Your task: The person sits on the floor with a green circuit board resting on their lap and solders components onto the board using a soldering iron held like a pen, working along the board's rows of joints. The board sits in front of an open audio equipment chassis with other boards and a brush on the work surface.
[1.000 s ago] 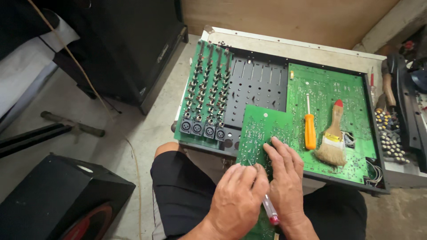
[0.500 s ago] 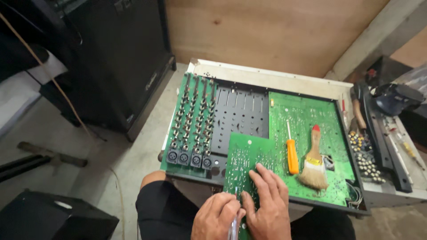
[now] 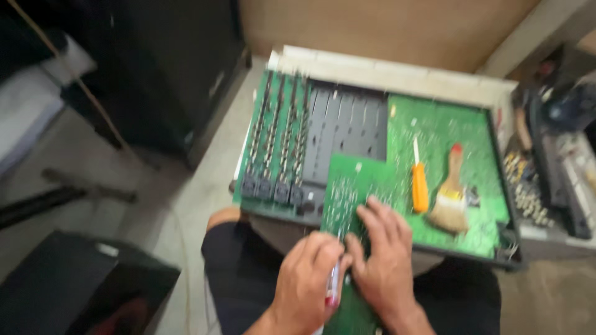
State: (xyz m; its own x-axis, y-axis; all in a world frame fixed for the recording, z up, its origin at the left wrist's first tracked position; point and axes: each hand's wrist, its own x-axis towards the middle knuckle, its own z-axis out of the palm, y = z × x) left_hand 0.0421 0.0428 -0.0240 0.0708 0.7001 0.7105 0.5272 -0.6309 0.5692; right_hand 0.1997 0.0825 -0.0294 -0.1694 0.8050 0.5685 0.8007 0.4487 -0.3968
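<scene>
A small green circuit board lies tilted over the near edge of an open mixer chassis, which rests across my lap. My right hand lies flat on the board's lower part with fingers spread. Just left of it, my left hand is closed around a slim tool with a red and clear handle, whose tip points at the board. The picture is blurred, so where the tip touches cannot be made out.
An orange-handled screwdriver and a paintbrush lie on the large green board. Small loose parts sit on the right. Black speaker cabinets stand at lower left and upper left.
The view has swung and blurred. Both hands stay on the small board; the tool now sits in my left hand with its handle showing between the two hands.
</scene>
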